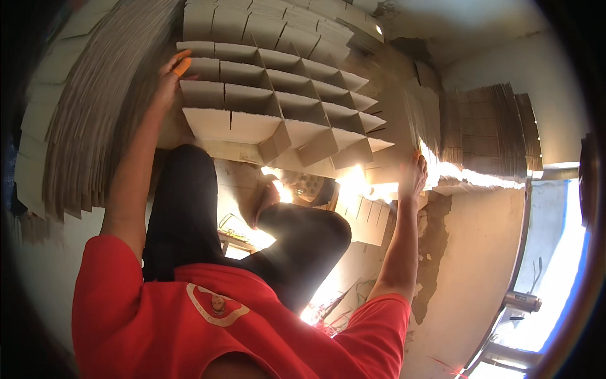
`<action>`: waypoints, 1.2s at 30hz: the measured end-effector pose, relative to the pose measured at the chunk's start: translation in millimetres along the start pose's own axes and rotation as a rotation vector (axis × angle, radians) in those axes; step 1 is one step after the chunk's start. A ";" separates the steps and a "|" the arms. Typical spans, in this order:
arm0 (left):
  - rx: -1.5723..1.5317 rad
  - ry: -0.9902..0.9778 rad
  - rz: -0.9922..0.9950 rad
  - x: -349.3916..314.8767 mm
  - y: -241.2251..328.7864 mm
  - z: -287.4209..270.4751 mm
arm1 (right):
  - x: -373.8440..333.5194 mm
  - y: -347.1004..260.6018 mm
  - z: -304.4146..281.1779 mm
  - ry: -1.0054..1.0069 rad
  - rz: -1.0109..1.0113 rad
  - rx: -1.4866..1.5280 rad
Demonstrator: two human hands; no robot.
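A cardboard divider grid (297, 95), made of slotted grey-brown strips crossing one another, lies in front of me above my knees. My left hand (170, 76), with orange covers on its fingertips, is at the grid's left end, touching or very close to the strip ends. Its fingers are apart and nothing shows in them. Off the grid's right side, my right hand (413, 174) is closed at the lower end of a pale cardboard strip (420, 117), which is smeared by motion. Glare and blur partly hide those fingers.
Tall stacks of slotted cardboard strips (95, 95) stand at the left. More lie beyond the grid (252, 22), and another stack (486, 132) is at the right. A slotted cardboard piece (363, 218) is below the grid. A metal-barred window (549, 252) lies far right.
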State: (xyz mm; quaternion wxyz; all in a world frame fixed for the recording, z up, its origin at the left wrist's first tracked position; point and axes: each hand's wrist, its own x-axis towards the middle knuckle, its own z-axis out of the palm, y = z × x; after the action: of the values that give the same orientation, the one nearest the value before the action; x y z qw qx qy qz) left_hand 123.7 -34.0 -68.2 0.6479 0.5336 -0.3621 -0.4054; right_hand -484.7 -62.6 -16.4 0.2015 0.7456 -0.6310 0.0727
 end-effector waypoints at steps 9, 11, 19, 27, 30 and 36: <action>0.224 0.168 0.184 -75.7 37.4 -13.1 | 22.6 -5.6 -7.5 -0.104 0.281 -0.100; 0.227 0.096 0.195 -95.9 41.0 -11.7 | 27.2 7.3 -6.3 -0.064 0.368 -0.023; 0.278 0.049 0.299 -133.6 58.8 7.2 | 41.6 -27.7 -75.1 0.163 0.626 0.202; 0.728 -0.052 0.723 -126.7 68.0 48.2 | 57.0 -172.5 -190.2 0.150 0.070 1.573; 0.876 -0.139 0.797 -117.7 56.8 49.7 | 57.4 -213.5 -195.8 0.181 -0.272 1.051; 0.728 -0.189 0.614 -112.1 33.7 46.0 | 65.5 -265.7 -192.7 0.128 -0.383 0.965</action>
State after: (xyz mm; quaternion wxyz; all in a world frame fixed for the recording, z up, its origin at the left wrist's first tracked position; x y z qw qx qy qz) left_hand 41.1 53.4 -31.3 0.4732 0.5550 -0.6783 -0.0890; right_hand -186.2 -14.3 126.8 -0.1172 0.8496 -0.3645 0.3626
